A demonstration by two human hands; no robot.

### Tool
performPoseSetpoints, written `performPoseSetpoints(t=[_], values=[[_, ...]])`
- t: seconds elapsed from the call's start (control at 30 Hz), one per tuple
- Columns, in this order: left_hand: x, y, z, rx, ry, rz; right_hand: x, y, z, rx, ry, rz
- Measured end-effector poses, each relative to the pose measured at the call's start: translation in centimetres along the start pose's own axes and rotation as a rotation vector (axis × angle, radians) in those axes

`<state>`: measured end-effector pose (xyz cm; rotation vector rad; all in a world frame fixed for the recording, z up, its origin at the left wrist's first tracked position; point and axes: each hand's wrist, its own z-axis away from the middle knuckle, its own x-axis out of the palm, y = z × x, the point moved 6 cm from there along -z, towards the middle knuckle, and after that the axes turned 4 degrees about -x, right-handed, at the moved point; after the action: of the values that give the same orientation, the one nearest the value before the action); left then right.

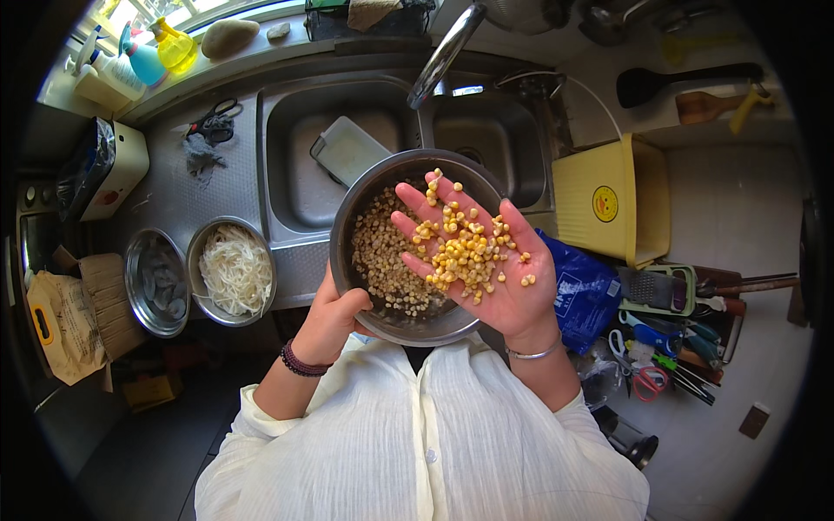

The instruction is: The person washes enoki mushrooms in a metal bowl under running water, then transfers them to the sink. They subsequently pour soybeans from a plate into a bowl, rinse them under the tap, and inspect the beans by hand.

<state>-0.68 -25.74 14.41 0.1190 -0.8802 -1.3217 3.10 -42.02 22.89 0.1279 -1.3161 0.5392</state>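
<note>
My left hand grips the near-left rim of a round stainless steel bowl, thumb over the edge. Many yellow corn kernels lie inside, looking wet and darker in the bowl's shade. Above the bowl's right side, my right hand is palm up with its fingers spread. A heap of loose corn kernels rests on that palm, and a few stick to the fingers. The hand and its heap hide the right part of the bowl's inside.
Beyond the bowl is a double steel sink holding a pale plastic container, under a chrome faucet. Left stand a bowl of white shreds and another metal bowl. Scissors, a yellow bin and cluttered utensils lie around.
</note>
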Motion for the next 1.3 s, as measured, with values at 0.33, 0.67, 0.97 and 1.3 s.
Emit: performPoseSetpoints(t=[0.33, 0.67, 0.97, 1.3], values=[[-0.1, 0.1, 0.0, 0.019, 0.002, 0.0, 0.4, 0.0, 0.2, -0.013, -0.02, 0.093], [-0.5, -0.1, 0.2, -0.019, -0.013, -0.001, 0.5, 0.1, 0.2, -0.071, -0.01, 0.188], [-0.6, -0.5, 0.1, -0.023, -0.003, -0.002, -2.8, 1.4, -0.7, -0.381, 0.09, 2.428], [-0.5, -0.8, -0.3, -0.03, -0.045, -0.071, -5.9, 3.4, -0.9, -0.292, -0.069, 2.526]])
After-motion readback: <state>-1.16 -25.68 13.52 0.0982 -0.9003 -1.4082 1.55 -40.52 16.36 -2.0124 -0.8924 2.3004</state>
